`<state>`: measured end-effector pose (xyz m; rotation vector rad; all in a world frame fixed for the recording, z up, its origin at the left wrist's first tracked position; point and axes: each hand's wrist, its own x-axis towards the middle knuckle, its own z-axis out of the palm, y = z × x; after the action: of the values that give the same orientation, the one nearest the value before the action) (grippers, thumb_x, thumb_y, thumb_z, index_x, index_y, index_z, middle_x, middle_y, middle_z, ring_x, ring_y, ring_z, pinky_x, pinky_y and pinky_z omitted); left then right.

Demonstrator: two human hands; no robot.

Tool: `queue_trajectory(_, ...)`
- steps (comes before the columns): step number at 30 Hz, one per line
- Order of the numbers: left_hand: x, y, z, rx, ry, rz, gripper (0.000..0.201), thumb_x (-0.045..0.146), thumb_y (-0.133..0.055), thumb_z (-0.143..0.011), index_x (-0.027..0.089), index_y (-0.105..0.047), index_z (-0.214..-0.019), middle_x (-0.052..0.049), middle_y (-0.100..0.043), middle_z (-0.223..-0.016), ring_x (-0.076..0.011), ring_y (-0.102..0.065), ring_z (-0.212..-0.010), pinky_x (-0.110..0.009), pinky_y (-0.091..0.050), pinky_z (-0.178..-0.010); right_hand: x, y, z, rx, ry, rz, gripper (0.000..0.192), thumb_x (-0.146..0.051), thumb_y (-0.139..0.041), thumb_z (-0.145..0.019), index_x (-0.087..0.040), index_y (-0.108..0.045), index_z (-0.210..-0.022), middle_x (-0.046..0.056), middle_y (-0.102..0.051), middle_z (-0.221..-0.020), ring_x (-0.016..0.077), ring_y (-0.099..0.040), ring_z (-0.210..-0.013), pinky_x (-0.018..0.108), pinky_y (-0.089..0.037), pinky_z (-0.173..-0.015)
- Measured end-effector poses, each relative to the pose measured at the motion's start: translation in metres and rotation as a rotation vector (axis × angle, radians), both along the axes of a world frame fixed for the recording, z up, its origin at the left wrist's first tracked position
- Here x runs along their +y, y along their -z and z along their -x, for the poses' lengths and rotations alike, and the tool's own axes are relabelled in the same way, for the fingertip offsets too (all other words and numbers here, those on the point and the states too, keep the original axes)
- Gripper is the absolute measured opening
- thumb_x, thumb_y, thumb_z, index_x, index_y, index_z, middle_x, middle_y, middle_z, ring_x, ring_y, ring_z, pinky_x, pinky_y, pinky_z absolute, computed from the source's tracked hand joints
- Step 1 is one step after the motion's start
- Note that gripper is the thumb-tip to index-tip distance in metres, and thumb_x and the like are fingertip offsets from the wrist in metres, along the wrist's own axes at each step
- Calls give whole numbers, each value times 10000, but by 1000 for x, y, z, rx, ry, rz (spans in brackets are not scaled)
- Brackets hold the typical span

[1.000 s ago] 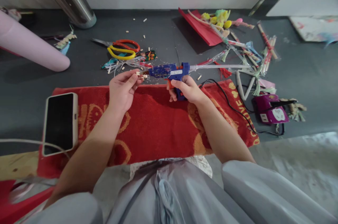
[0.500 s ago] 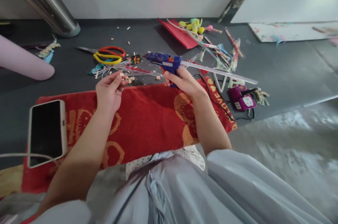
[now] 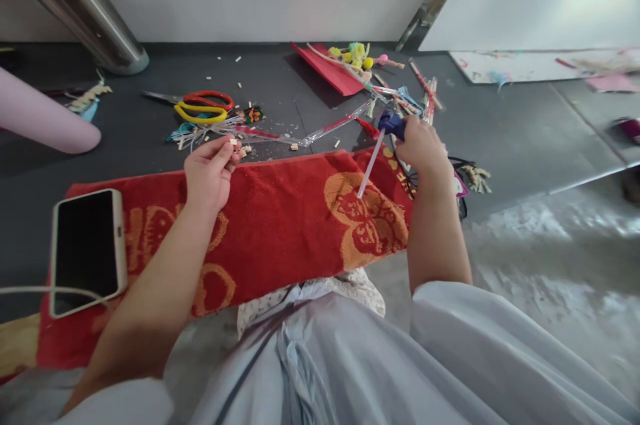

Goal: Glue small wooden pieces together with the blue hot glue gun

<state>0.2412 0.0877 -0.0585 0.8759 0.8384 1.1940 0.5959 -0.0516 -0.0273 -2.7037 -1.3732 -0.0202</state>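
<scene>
Since the earlier frames our right hand [image 3: 423,145] has swung the blue glue gun [image 3: 391,122] away from the middle of the work and out to the right, over the far right corner of the red towel [image 3: 280,211]. We grip the gun with fingers clenched round its body, so most of it is hidden; its clear glue stick [image 3: 371,165] points back toward us over the towel's orange pattern. Our left hand [image 3: 207,171] has stayed near the towel's far edge, thumb and fingers pinched on a small pale piece [image 3: 233,142] that is too small to tell more about.

Beyond the towel's far edge the dark floor [image 3: 500,131] carries a band of clutter: red and yellow scissors [image 3: 205,105], loose clear strips and small cut bits just past our left hand, and a red paper sheet [image 3: 330,68] with pompoms and sticks farther right. Dark floor lies open between the scissors and the wall, and to the right of the stick pile. A phone [image 3: 87,248] with a white cable lies on the towel's near left end. A pink roll [image 3: 45,121] and a steel post [image 3: 95,25] stand at far left.

Orange lettering runs along the towel's right edge, mostly covered by our wrist and not readable.
</scene>
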Motion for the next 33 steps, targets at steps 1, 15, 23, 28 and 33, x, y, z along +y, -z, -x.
queue_trajectory(1,0,0,0,2,2,-1,145,215,-829,-678,183,-732,-780,-8,-708,-730,-60,-628,-611,-218,-564,-709,0,6,-4,-32,33,8,519,-109,-515,-746,1,-470,-1251,312,-556,-1213,402,-542,-1161,550,-430,-957)
queue_trajectory(15,2,2,2,-15,15,-9,141,218,-831,-669,203,-740,-777,2,-711,-727,-48,-614,-588,-200,-562,-687,7,10,3,-108,7,46,574,-104,-586,-691,24,-478,-1240,301,-545,-1223,396,-503,-1204,516,-408,-986)
queue_trajectory(23,10,4,5,-43,-119,-33,89,170,-776,-749,245,-728,-747,48,-708,-729,-28,-590,-594,-227,-549,-771,45,-33,115,-29,-428,-126,272,-104,-459,-812,-120,-625,-1026,157,-672,-971,296,-623,-983,486,-477,-906)
queue_trajectory(28,11,-3,6,-137,-259,1,238,28,-607,-858,190,-722,-727,32,-695,-654,-8,-528,-518,-203,-524,-695,79,-49,199,60,-651,23,266,-102,-427,-874,-109,-673,-976,140,-708,-972,238,-651,-940,366,-481,-873)
queue_trajectory(33,14,7,9,-153,-288,-29,174,89,-668,-832,227,-724,-743,32,-700,-717,-18,-542,-547,-244,-535,-775,106,-46,229,76,-651,97,334,-69,-411,-888,-92,-672,-1096,165,-710,-1090,247,-660,-995,344,-481,-850)
